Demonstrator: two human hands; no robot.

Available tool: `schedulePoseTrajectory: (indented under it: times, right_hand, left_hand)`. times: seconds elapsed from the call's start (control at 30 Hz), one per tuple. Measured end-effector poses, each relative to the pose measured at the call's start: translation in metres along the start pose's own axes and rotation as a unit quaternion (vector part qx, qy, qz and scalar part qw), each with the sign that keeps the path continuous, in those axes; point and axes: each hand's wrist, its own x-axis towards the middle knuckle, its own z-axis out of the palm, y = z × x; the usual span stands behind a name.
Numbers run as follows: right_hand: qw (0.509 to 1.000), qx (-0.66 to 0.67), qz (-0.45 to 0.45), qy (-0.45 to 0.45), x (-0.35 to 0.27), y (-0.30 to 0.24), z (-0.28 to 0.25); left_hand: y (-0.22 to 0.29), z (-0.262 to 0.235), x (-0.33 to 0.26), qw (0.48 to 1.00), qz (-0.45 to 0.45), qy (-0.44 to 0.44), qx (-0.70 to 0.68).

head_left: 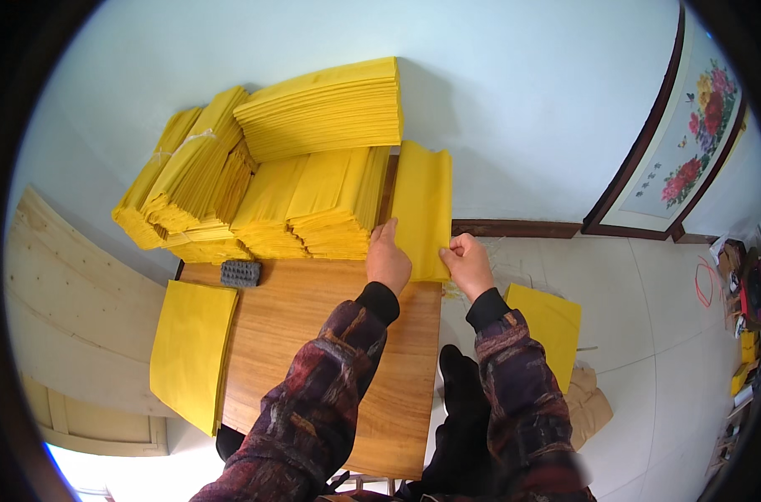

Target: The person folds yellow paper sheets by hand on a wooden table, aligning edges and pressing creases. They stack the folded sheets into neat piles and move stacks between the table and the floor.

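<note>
A folded yellow paper sheet lies at the table's right edge, partly overhanging it, its long side running away from me. My left hand is closed at its near left edge, fingertips pointing away from me. My right hand pinches the right edge near the lower corner, thumb against the fingers. Just left of the sheet stand stacks of folded yellow paper, with another thick stack lying across the top. Some bundles further left are tied with white string.
A dark grey textured block sits on the wooden table. A flat yellow pile covers the table's left edge. More yellow paper is low on the right, beside a brown bag. A framed flower picture leans by the wall.
</note>
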Motion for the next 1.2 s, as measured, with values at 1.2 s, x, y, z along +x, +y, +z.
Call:
schedulePoseTrajectory:
  times: [1.2]
  right_hand:
    - [0.992, -0.075, -0.072, 0.069, -0.001, 0.005, 0.007]
  left_hand:
    - [-0.014, 0.017, -0.005, 0.995, -0.081, 0.034, -0.037]
